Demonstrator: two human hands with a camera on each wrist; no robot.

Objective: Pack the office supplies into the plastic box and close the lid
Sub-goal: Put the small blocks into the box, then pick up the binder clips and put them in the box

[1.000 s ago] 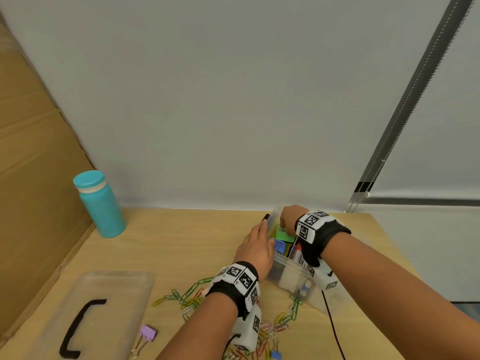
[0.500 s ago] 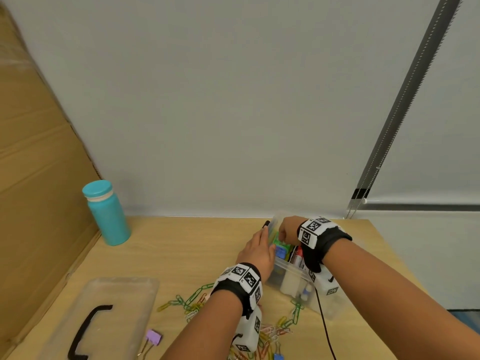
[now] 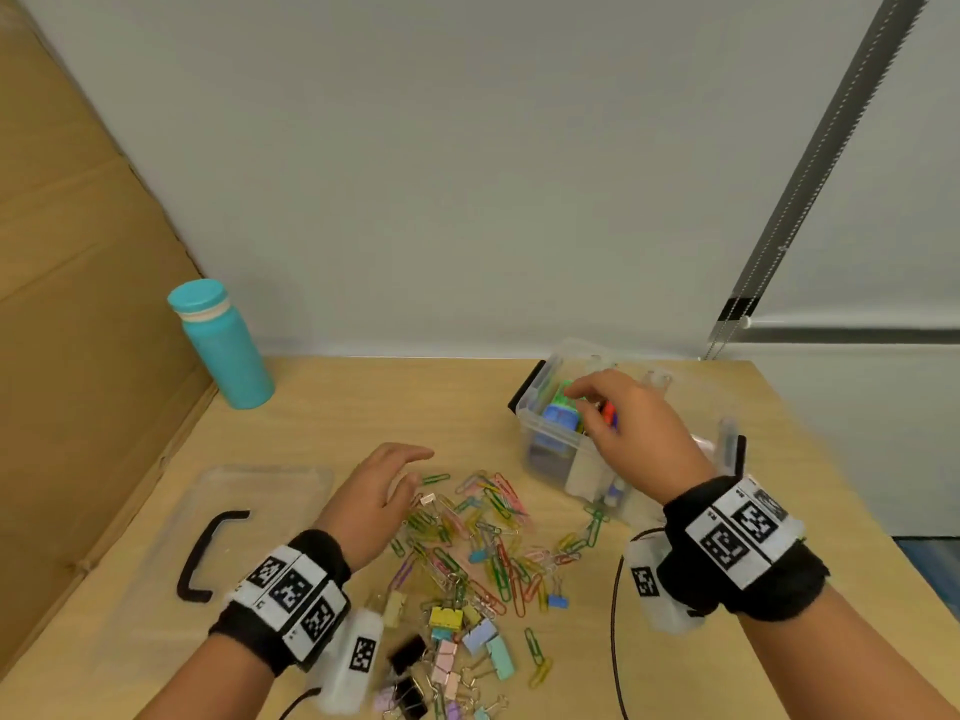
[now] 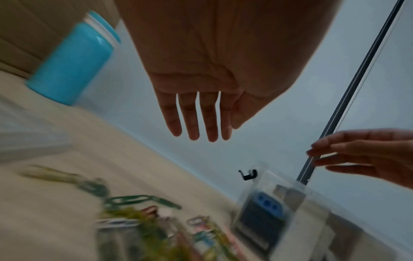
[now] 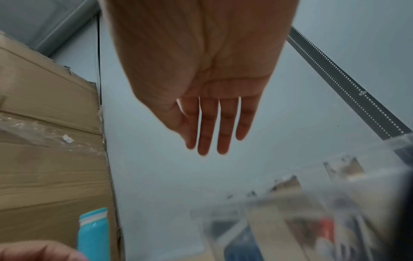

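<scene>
A clear plastic box (image 3: 540, 459) stands open on the wooden table at the right, with coloured supplies inside; it also shows in the left wrist view as the box (image 4: 279, 217). My right hand (image 3: 618, 423) hovers above the box, fingers straight and empty, as the right wrist view shows of the hand (image 5: 210, 123). My left hand (image 3: 384, 485) hangs open over the left edge of a heap of coloured paper clips (image 3: 483, 532). Binder clips (image 3: 457, 646) lie nearer me. The clear lid (image 3: 156, 563) with a black handle rests flat at the left.
A teal bottle (image 3: 223, 345) stands at the back left beside a cardboard wall (image 3: 78, 304). A black cable (image 3: 615, 641) trails from my right wrist across the table. The table's right edge runs close behind the box.
My left hand has drawn back from the box to the paper clips. My right hand has lifted out of the box and now hovers above it. The head view has tipped down.
</scene>
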